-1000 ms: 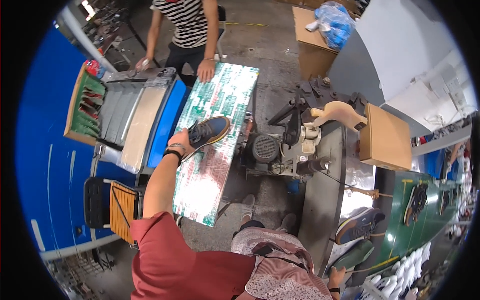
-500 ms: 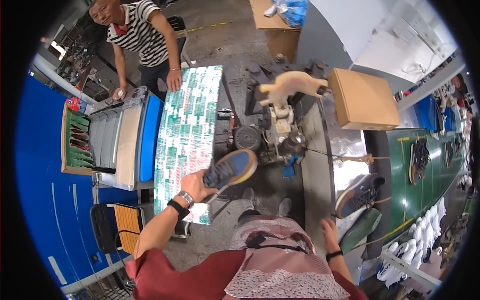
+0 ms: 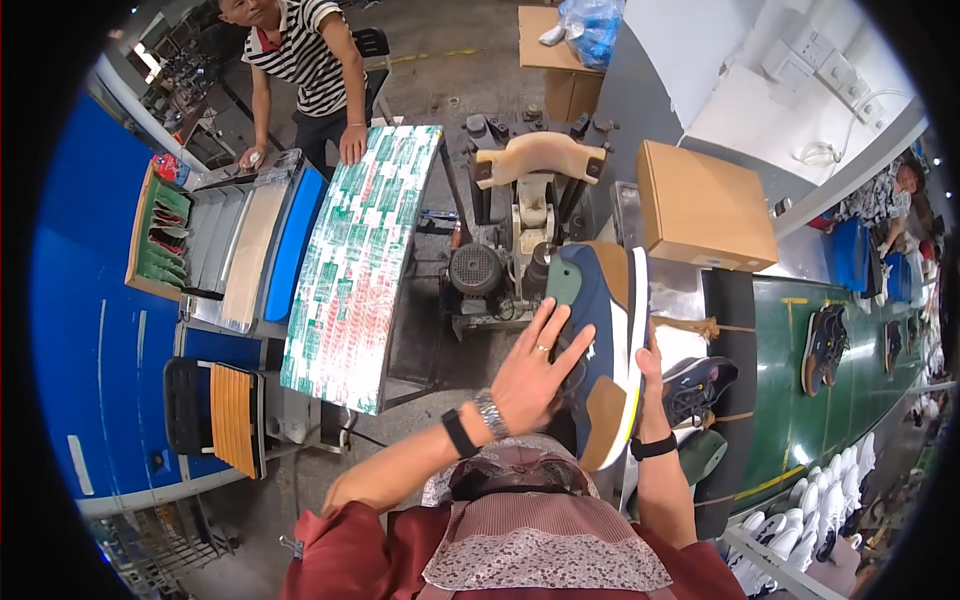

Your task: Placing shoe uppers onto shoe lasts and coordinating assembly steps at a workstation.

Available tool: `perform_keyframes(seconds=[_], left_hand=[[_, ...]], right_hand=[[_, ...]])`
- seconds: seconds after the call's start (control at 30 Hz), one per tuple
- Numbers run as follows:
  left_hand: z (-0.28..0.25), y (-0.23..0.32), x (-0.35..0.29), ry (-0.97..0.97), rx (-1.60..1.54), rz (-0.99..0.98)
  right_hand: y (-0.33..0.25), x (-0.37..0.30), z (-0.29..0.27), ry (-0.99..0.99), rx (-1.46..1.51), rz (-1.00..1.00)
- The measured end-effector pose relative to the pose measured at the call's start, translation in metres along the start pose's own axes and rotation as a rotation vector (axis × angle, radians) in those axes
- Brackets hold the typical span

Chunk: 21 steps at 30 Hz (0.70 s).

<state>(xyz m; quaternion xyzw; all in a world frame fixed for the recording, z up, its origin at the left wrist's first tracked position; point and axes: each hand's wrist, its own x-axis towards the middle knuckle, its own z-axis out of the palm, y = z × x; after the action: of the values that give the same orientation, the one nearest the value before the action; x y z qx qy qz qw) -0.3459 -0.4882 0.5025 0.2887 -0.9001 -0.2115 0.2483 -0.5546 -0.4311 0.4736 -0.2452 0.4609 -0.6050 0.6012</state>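
A navy sneaker (image 3: 597, 330) with brown suede patches, a white sole and a yellow stripe stands on its side, long way up, in front of my body. A green shoe last (image 3: 565, 283) shows at its opening. My left hand (image 3: 535, 375), with watch, ring and black band, grips the upper, fingers spread over it. On the sole side, my right hand (image 3: 650, 390) holds the shoe, its fingers partly hidden. Right of it, another navy sneaker (image 3: 700, 387) lies on the conveyor's edge, beside a loose green last (image 3: 703, 455).
Ahead stands a machine with a curved tan pad (image 3: 540, 160). A plastic-wrapped table (image 3: 365, 250) is at left, with a person (image 3: 315, 75) behind it. A cardboard box (image 3: 705, 205) stands right; the green conveyor (image 3: 765, 380) carries more shoes, with white shoes (image 3: 800, 515) below.
My left hand has brought the sneaker rightward from beside the wrapped table and turned it. My right hand has risen from near the conveyor and taken hold of its sole side.
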Motion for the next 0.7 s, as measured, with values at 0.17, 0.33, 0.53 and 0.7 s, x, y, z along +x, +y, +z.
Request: perform_keyframes(seconds=[0.17, 0.33, 0.53, 0.7], left_hand=[[0.027, -0.029, 0.020, 0.177, -0.226, -0.160], [0.033, -0.052, 0.015, 0.200, -0.404, -0.235], [0.036, -0.060, 0.012, 0.311, -0.584, -0.257], [0.050, -0.069, 0.010, 0.347, -0.619, -0.298]], right_hand=[[-0.018, 0.048, 0.028, 0.092, -0.532, -0.380], [-0.039, 0.064, 0.074, 0.090, -0.961, -0.476], [-0.048, 0.073, 0.112, 0.111, -1.376, -0.525], [-0.051, 0.097, 0.141, 0.103, -1.634, -0.459]])
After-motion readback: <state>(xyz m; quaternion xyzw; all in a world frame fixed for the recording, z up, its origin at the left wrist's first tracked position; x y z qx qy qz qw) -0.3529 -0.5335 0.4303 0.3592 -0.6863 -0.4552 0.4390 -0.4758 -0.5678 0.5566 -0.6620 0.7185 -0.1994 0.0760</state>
